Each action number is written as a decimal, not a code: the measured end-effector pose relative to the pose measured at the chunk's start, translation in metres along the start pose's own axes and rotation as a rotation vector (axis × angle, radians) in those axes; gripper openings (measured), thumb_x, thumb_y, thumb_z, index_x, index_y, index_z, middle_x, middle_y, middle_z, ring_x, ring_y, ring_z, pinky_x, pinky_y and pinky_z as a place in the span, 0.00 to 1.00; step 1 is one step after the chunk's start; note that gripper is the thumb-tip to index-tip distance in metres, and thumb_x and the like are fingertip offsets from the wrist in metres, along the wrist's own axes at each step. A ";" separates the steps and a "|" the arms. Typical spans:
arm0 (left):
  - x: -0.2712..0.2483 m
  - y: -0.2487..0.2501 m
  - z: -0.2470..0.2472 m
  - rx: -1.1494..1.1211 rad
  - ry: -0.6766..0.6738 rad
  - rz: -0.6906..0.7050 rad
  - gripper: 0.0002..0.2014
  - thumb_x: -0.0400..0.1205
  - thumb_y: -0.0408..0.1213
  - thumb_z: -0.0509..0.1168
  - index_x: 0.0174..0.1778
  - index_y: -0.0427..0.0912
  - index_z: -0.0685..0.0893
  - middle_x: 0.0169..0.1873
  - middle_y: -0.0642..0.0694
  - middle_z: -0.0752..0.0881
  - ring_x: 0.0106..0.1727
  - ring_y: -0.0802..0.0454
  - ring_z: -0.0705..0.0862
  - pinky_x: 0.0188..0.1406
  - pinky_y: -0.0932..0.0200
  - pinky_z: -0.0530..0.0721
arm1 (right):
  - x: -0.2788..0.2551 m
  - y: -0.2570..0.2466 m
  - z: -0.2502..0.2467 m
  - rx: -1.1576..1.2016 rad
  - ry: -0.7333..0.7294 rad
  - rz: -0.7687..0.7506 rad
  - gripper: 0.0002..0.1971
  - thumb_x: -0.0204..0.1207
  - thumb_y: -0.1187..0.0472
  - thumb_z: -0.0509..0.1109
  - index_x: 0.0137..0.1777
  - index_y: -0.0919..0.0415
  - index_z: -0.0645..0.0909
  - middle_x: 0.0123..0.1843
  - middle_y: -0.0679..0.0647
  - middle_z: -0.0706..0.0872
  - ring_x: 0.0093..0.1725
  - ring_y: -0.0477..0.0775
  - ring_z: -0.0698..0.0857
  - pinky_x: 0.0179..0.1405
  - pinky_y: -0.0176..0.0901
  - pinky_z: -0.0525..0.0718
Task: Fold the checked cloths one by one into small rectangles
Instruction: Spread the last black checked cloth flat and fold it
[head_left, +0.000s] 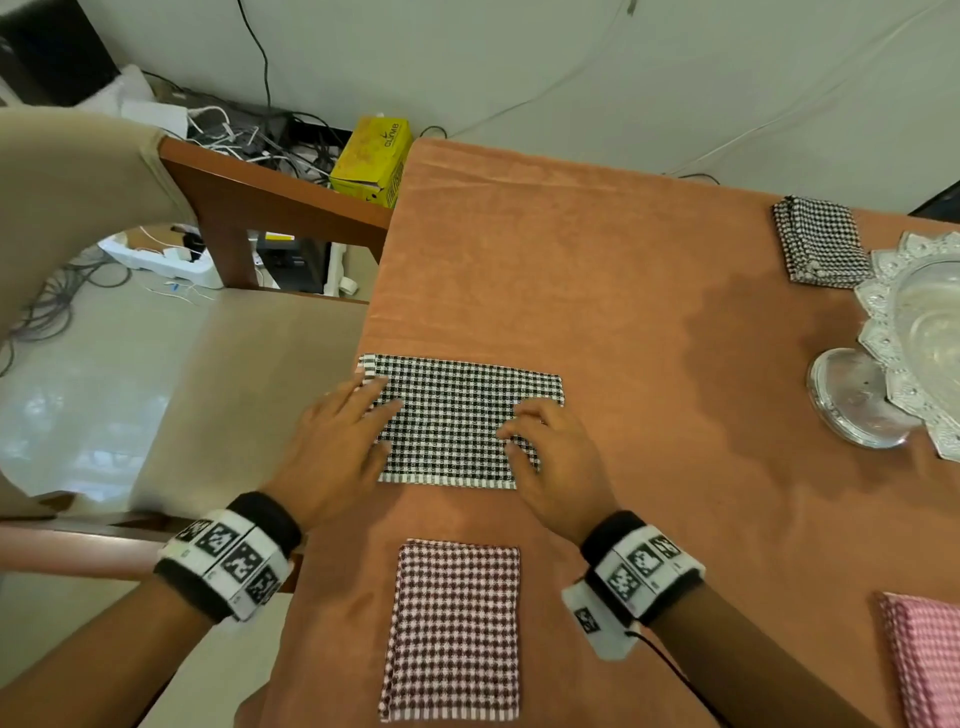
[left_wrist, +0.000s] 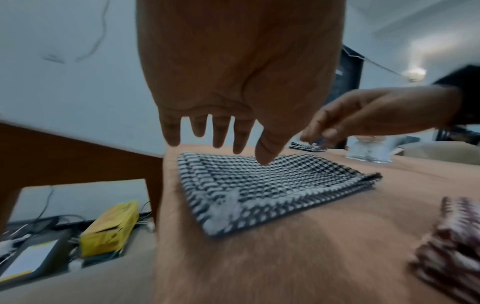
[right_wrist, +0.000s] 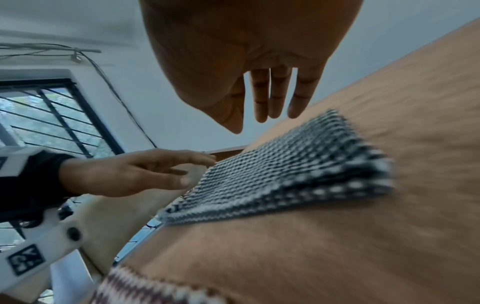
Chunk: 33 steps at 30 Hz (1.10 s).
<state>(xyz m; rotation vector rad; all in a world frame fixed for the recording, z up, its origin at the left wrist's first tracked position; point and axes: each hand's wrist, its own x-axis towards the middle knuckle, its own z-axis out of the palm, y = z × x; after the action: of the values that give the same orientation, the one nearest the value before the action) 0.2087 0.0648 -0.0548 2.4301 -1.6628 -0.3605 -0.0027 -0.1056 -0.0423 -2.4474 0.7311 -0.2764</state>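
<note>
A black-and-white checked cloth (head_left: 457, 421) lies folded into a rectangle on the orange towel-covered table (head_left: 597, 291). My left hand (head_left: 363, 415) is over its left edge with fingers straight and spread. My right hand (head_left: 524, 431) is over its right part, fingers loosely bent. In the left wrist view my left hand (left_wrist: 221, 131) hovers just above the cloth (left_wrist: 272, 185), holding nothing. The right wrist view shows my right hand (right_wrist: 267, 102) with straight fingers above the cloth (right_wrist: 285, 174). Whether the fingertips touch the fabric is unclear.
A folded brown checked cloth (head_left: 454, 629) lies near the front edge. A folded black-and-white stack (head_left: 818, 241) sits at the back right beside a footed glass dish (head_left: 883, 364). A pink checked cloth (head_left: 930, 660) is at the right. A beige chair (head_left: 234, 389) stands left.
</note>
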 end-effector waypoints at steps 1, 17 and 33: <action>0.008 0.008 0.005 0.031 -0.044 0.036 0.29 0.82 0.43 0.68 0.80 0.44 0.72 0.82 0.39 0.66 0.85 0.36 0.58 0.78 0.33 0.57 | 0.010 -0.010 0.008 -0.005 -0.056 0.002 0.15 0.81 0.59 0.66 0.67 0.53 0.83 0.72 0.52 0.80 0.72 0.52 0.75 0.71 0.48 0.74; 0.063 -0.013 0.003 0.230 -0.629 -0.070 0.61 0.50 0.90 0.33 0.73 0.62 0.16 0.80 0.44 0.20 0.82 0.42 0.23 0.77 0.23 0.33 | 0.038 0.001 0.050 -0.391 -0.452 0.311 0.40 0.78 0.24 0.38 0.85 0.37 0.32 0.86 0.46 0.27 0.85 0.57 0.29 0.75 0.78 0.26; 0.021 -0.015 0.018 0.149 -0.456 0.016 0.50 0.66 0.82 0.22 0.83 0.60 0.31 0.82 0.44 0.27 0.83 0.43 0.27 0.80 0.30 0.31 | 0.038 0.033 0.019 -0.283 -0.182 0.145 0.35 0.84 0.32 0.46 0.87 0.43 0.46 0.89 0.48 0.45 0.88 0.55 0.42 0.80 0.74 0.41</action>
<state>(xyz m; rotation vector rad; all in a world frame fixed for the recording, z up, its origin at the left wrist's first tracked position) 0.2242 0.0506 -0.0786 2.5778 -1.9404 -0.8734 0.0208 -0.1408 -0.0760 -2.6204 0.9132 0.1124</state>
